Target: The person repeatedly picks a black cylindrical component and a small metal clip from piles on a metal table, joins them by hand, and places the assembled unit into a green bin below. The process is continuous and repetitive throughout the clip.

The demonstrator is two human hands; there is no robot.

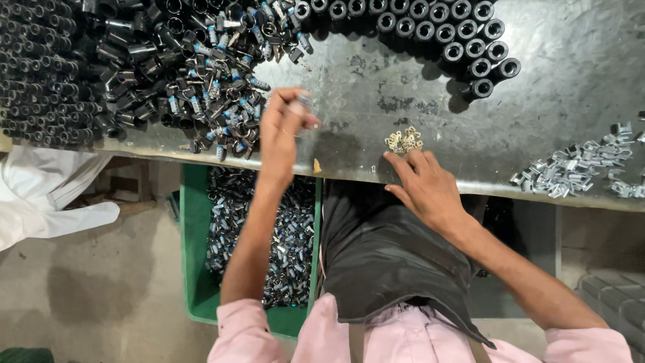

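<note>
Two hands over a dark metal bench strewn with small parts.

Left hand raised above bench, fingertips pinched on a small blurred part, kind not readable. Right hand flat at bench edge, fingers loosely spread, fingertips just touching a little heap of brass clips. Beyond left hand, a pile of mixed black and blue-banded pieces; black sleeves packed at far left; rows of upright black rings across the top; silver clips well apart to the right. Below bench edge, green bin full of similar pieces, beside a dark apron.
</note>
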